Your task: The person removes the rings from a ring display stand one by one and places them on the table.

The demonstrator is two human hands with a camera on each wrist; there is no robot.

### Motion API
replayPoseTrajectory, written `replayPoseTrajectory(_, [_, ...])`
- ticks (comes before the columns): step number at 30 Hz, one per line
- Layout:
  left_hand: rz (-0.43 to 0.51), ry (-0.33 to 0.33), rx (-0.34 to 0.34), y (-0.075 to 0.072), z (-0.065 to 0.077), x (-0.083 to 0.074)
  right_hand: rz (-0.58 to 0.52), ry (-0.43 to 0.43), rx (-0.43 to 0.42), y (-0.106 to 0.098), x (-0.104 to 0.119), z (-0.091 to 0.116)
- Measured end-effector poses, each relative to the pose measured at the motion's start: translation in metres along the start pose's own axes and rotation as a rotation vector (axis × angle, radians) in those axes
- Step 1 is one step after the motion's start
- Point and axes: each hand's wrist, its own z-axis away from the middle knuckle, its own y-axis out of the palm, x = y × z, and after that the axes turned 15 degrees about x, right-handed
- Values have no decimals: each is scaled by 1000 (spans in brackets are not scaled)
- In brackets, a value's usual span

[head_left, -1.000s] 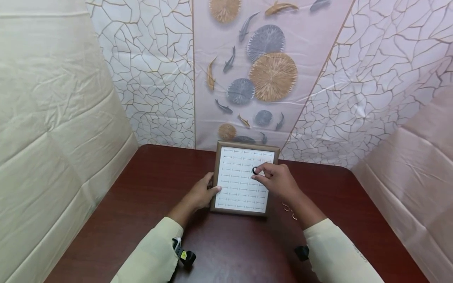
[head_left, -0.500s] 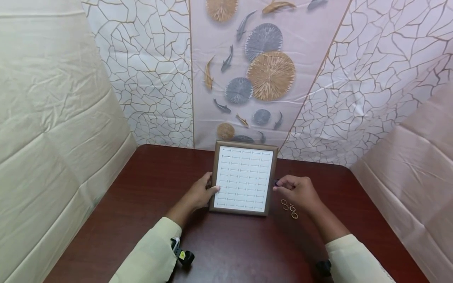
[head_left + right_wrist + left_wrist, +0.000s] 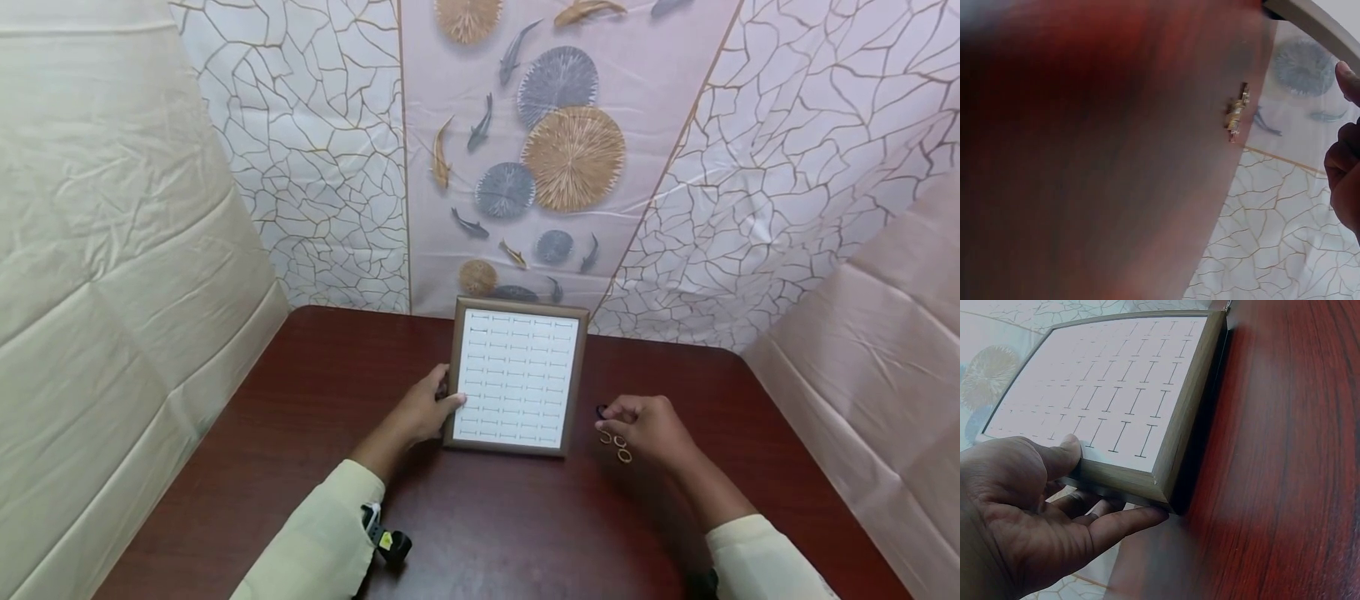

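A wooden-framed ring display board point(image 3: 517, 352), its white face lined with rows of short slits, is propped at a tilt on the table. My left hand point(image 3: 422, 410) grips its left edge; in the left wrist view, the thumb point(image 3: 1066, 456) lies on the white face and the fingers reach under the frame. To the right of the board, my right hand point(image 3: 648, 427) pinches a dark ring point(image 3: 602, 412) between thumb and fingertips. Just below those fingertips, several gold rings point(image 3: 624, 456) lie on the table. The right wrist view shows the hand point(image 3: 1347, 162) only in part.
The dark red wooden table point(image 3: 360, 358) carries the board and rings. Behind it hangs a patterned cloth point(image 3: 337, 167) with fish and round motifs. Pale padded panels point(image 3: 112, 250) flank both sides.
My right hand has moved from in front of the board's face to the right and down, above the gold rings, carrying the dark ring. The left hand keeps its grip on the board.
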Motion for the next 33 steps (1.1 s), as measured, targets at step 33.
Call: replayPoseTrajectory(33, [-49, -8, -6, 0, 1, 1, 166, 110, 273, 8, -25, 6])
